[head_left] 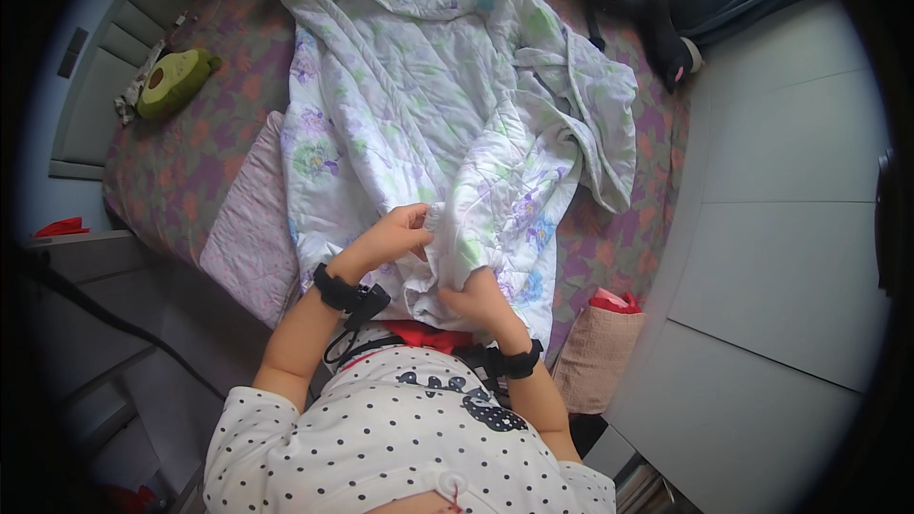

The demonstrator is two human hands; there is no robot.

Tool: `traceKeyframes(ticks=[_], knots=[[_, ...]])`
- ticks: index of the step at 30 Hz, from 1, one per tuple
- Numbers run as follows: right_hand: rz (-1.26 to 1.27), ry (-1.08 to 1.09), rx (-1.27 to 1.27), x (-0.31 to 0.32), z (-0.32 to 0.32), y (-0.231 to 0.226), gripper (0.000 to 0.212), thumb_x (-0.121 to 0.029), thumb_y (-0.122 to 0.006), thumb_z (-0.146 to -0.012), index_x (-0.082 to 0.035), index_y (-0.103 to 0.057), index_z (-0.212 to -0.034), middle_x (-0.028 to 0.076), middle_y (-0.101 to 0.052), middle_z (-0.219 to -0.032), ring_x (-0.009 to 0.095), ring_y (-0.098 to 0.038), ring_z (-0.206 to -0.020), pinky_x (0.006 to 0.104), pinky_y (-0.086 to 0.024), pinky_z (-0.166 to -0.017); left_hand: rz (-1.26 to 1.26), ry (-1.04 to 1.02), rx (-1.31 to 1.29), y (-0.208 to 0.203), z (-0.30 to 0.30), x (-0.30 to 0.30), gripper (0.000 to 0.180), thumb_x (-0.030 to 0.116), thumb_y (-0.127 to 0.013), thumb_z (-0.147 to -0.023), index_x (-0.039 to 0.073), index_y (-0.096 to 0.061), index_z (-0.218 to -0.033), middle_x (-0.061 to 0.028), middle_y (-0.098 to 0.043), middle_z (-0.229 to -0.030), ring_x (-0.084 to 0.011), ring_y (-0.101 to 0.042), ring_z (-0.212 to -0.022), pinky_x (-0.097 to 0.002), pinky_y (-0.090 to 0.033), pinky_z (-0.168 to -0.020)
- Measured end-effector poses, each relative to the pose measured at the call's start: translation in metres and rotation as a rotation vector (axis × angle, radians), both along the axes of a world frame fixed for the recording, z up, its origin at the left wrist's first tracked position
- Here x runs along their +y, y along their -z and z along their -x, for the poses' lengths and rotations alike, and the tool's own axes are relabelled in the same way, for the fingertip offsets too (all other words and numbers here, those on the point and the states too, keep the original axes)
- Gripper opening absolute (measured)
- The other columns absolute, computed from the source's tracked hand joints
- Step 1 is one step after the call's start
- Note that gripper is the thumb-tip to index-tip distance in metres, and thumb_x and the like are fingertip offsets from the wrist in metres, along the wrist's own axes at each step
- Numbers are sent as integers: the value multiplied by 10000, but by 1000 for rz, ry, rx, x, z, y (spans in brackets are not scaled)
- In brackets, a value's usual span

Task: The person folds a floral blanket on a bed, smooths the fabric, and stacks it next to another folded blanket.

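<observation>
A thin white quilt point(409, 67) with purple, green and blue flowers lies spread over the bed, its far edge folded over and its right side crumpled. My left hand point(405, 231) pinches the near part of the quilt, fingertips on a bunched fold. Slightly nearer and to the right, my right hand point(476, 300) is closed on the same gathered cloth, its fingers partly hidden by the fabric. Between the two hands the quilt rises in a loose, wrinkled ridge. A black strap circles each wrist.
The bed point(233, 157) has a purple and orange patterned sheet. A pale pink folded cloth point(249, 238) shows left of the quilt. An avocado plush point(176, 83) lies at left, a black-and-white plush point(657, 33) at far right. White cabinets point(781, 228) line the right; a brown cloth bundle point(598, 357) stands nearby.
</observation>
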State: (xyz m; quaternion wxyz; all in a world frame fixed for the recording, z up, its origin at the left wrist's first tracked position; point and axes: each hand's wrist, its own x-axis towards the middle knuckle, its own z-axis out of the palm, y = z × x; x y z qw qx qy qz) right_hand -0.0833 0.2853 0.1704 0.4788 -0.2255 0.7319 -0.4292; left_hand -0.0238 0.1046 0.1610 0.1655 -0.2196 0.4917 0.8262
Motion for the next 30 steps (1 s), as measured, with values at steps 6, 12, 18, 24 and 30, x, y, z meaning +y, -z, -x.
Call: traceKeyframes(ticks=[6, 12, 18, 24, 30], knots=[[-207, 9, 551, 6, 5, -20, 306, -153, -580, -601, 50, -535, -826, 223, -561, -724, 388, -523, -644, 409, -430, -592, 220, -336, 196, -21, 6, -10, 249, -17, -437, -759, 12, -514, -994, 11, -548, -879, -51, -497, -776, -184, -391, -700], [55, -277, 909, 4, 10, -29, 320, -94, -573, -535, -46, -571, -852, 93, -566, -816, 266, -506, -841, 447, -300, -789, 89, -182, 210, -34, 10, 16, 339, 66, -509, -802, 28, -379, -1113, -26, -488, -965, -85, -438, -914, -217, -345, -809], [327, -52, 458, 0, -2, -11, 248, -149, -590, -704, -44, -565, -927, 127, -542, -910, 274, -464, -940, 408, -312, -851, 475, -249, 150, -16, 7, 36, 365, 26, -584, -724, 27, -424, -1053, -42, -480, -899, -107, -456, -852, -231, -378, -762], [440, 718, -502, 8, 5, 11, 346, -258, -461, -848, 9, -453, -1067, 121, -515, -1034, 210, -499, -965, 314, -393, -853, 421, -208, 194, -18, 1, 36, 337, -12, -557, -719, 55, -447, -1031, -35, -497, -901, -106, -473, -828, -231, -389, -742], [384, 942, -1015, 27, 33, 23, 233, -99, -488, -780, -26, -444, -997, 78, -533, -902, 182, -517, -844, 288, -416, -790, 424, -105, 323, -24, 1, 49, 334, 17, -570, -710, 33, -460, -1025, -58, -515, -893, -131, -487, -840, -251, -390, -758]])
